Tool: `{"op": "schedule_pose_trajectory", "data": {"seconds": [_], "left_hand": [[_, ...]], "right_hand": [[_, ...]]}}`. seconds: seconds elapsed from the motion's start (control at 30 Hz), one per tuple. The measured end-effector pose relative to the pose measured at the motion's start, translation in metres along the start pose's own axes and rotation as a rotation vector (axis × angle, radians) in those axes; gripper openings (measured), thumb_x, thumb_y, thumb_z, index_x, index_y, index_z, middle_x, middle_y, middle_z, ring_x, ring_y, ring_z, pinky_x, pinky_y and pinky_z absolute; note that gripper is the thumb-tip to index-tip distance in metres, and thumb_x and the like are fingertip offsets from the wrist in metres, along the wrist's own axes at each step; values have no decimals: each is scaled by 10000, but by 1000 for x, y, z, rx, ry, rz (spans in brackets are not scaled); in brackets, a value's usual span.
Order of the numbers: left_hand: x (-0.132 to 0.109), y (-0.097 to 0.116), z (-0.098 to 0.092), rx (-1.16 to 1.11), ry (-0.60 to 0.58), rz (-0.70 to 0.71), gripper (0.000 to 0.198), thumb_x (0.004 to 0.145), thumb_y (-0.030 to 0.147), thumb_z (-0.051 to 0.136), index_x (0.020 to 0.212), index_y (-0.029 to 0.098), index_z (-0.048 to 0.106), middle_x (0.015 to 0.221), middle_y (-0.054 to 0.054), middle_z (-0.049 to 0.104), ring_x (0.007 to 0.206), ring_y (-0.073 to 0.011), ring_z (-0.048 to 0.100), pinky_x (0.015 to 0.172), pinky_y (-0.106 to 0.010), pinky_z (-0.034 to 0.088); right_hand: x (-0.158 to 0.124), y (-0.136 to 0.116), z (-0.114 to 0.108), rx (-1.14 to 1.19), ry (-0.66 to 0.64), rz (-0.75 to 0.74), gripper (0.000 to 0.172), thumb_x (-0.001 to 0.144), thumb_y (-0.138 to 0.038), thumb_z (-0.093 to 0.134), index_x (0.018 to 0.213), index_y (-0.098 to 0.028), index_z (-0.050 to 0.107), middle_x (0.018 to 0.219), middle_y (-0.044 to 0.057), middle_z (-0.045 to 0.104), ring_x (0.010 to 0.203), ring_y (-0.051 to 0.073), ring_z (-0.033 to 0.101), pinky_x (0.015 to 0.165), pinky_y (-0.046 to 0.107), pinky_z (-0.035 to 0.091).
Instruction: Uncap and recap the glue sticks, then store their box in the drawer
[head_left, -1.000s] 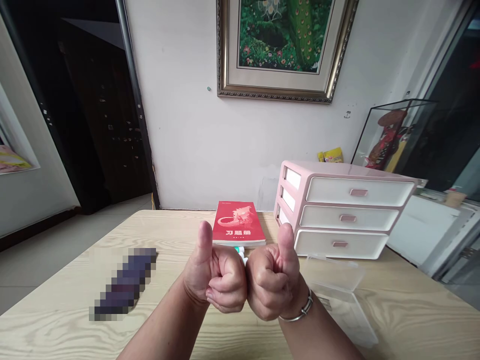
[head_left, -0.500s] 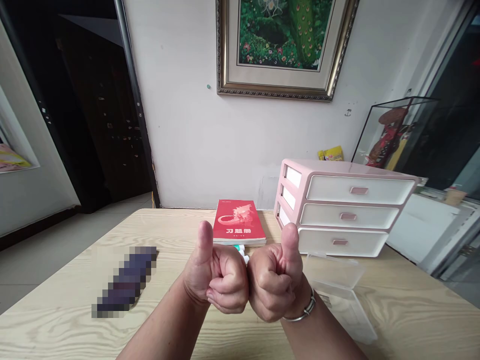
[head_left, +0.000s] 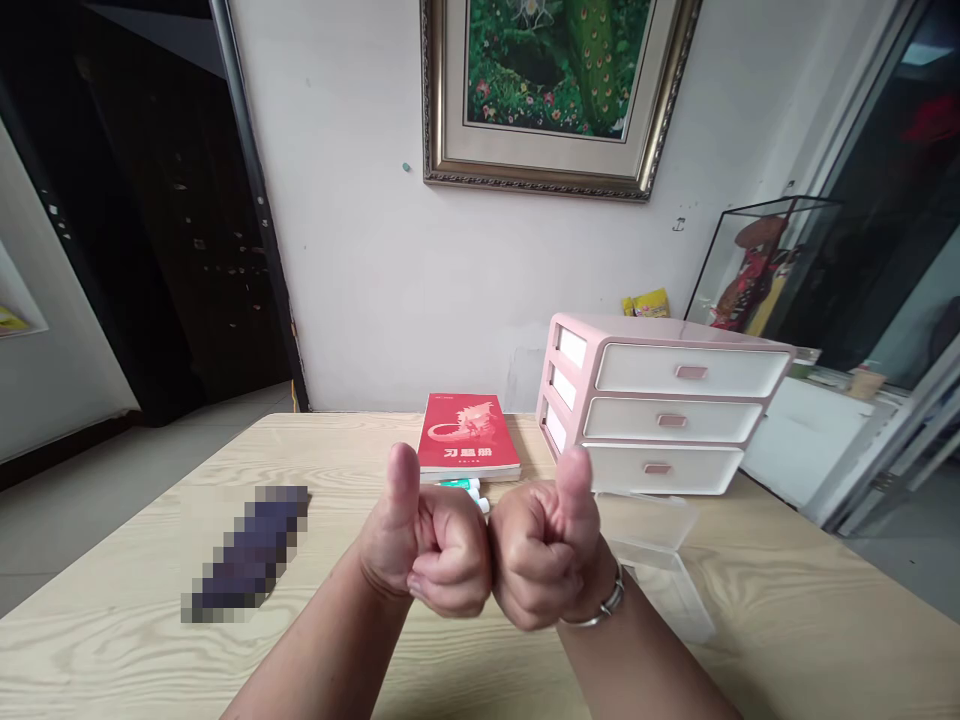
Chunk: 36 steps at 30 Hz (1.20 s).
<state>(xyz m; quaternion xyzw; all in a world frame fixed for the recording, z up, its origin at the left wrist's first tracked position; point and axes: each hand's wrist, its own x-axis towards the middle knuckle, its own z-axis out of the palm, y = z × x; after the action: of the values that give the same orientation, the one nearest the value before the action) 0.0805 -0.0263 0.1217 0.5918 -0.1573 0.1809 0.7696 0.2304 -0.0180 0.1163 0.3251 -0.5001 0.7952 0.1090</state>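
Though the view has shifted, left hand and right hand stay closed fists, thumbs up, touching.

Two small tubes, white with green, lay flat on the table, side by side, touching or nearly so, just in front of the red book. What kind they were could not be told. A clear plastic box lay near, to their right.

You face a white wall with a gilt-framed painting, dark doorway left, glass case right.
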Motion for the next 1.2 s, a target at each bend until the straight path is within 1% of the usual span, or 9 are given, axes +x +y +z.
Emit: {"op": "schedule_pose_trajectory", "data": {"seconds": [0.2, 0.3, 0.37, 0.43, 0.47, 0.53, 0.63, 0.73, 1.2], "left_hand": [[-11, -4, -11, 125, 282, 51, 735, 821, 837, 199, 465, 208, 339, 344, 60, 254, 272, -45, 168, 285, -184, 132], [-21, -13, -19, 430, 724, 28, 599, 893, 665, 415, 520, 199, 357, 426, 75, 287, 343, -52, 240, 353, -178, 210], [-28, -24, -29, 765, 1079, -126, 477, 886, 556, 528, 596, 194, 421, 518, 61, 373, 433, -78, 365, 436, -195, 297], [-34, -40, -40, 1156, 1319, -359, 333, 885, 459, 552, 689, 192, 523, 615, 24, 492, 557, -127, 482, 519, -229, 356], [-36, -50, -45, 1328, 1341, -458, 243, 883, 386, 550, 740, 191, 573, 710, -5, 563, 642, -152, 535, 580, -252, 395], [-38, -68, -54, 1576, 1241, -526, 136, 876, 275, 548, 931, 202, 648, 971, -58, 634, 868, -195, 598, 747, -290, 446], [-36, -90, -62, 1821, 1119, -634, 296, 848, 211, 577, 1136, 221, 642, 1170, -92, 613, 1115, -246, 548, 934, -345, 414], [-32, -101, -68, 1947, 1050, -740, 416, 842, 225, 596, 1257, 240, 587, 1254, -94, 584, 1203, -280, 488, 966, -387, 394], [-27, -108, -79, 2044, 1007, -867, 197, 886, 285, 577, 1051, 214, 660, 1104, -107, 621, 1128, -298, 496, 918, -413, 379]], "right_hand": [[-9, -12, 6, -257, 546, 105, 689, 873, -795, 210, 573, -204, 398, 394, -89, 307, 289, 50, 239, 306, 179, 206], [-21, -12, 6, -632, 1104, 23, 514, 906, -650, 437, 634, -215, 394, 431, -110, 306, 331, 61, 265, 350, 183, 217], [-36, -7, -1, -1011, 1504, 24, 459, 875, -597, 527, 649, -224, 382, 464, -109, 309, 378, 70, 275, 388, 197, 220], [-54, 2, -10, -1459, 1751, 143, 440, 880, -546, 520, 615, -221, 387, 489, -85, 334, 445, 89, 311, 448, 218, 253], [-63, 7, -14, -1672, 1787, 225, 411, 892, -505, 503, 611, -219, 412, 507, -66, 381, 485, 104, 354, 485, 230, 274], [-80, 18, -21, -1948, 1740, 386, 311, 910, -406, 473, 668, -213, 508, 572, -29, 496, 562, 133, 447, 560, 249, 320], [-96, 31, -26, -2109, 1536, 507, 140, 869, -233, 486, 835, -195, 616, 763, 28, 626, 752, 170, 563, 724, 268, 394], [-104, 38, -25, -2139, 1347, 593, 196, 792, -149, 544, 941, -199, 662, 900, 43, 656, 931, 199, 566, 887, 309, 384], [-114, 52, -28, -2130, 1113, 916, 235, 814, -184, 628, 1033, -236, 697, 982, 44, 685, 1028, 224, 540, 941, 354, 335]]}}
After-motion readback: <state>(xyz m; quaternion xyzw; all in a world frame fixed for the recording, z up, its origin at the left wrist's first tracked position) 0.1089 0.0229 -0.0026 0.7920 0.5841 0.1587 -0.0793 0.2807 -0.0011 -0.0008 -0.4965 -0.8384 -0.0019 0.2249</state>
